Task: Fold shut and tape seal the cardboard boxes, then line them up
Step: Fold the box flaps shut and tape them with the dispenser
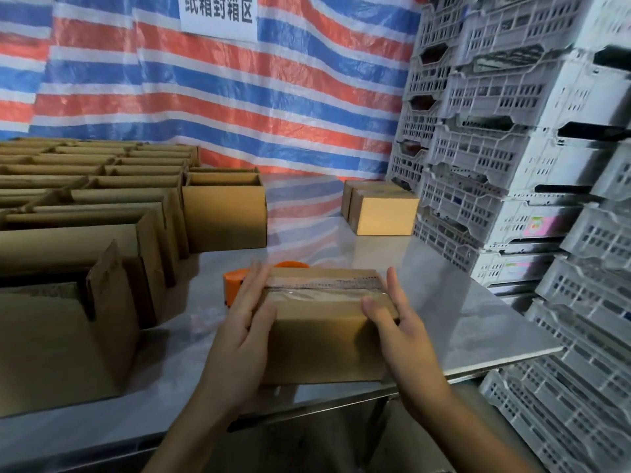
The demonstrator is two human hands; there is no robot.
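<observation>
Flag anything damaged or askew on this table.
The nearest open box on the left has a ragged, torn-edged flap standing crooked. The tape on the sealed box between the left hand and right hand looks wrinkled. Nothing else stands out.

Both forearms reach forward; the left hand (pixel 239 326) and right hand (pixel 403 329) face each other, palms inward, fingers straight.

The orange tape dispenser (pixel 234 285) (mostly) hides behind the taped box (pixel 321 332).

Packing area, open cartons (pixel 102 186), stacked plastic crates (pixel 505 131), tarp wall (pixel 205 97)
</observation>
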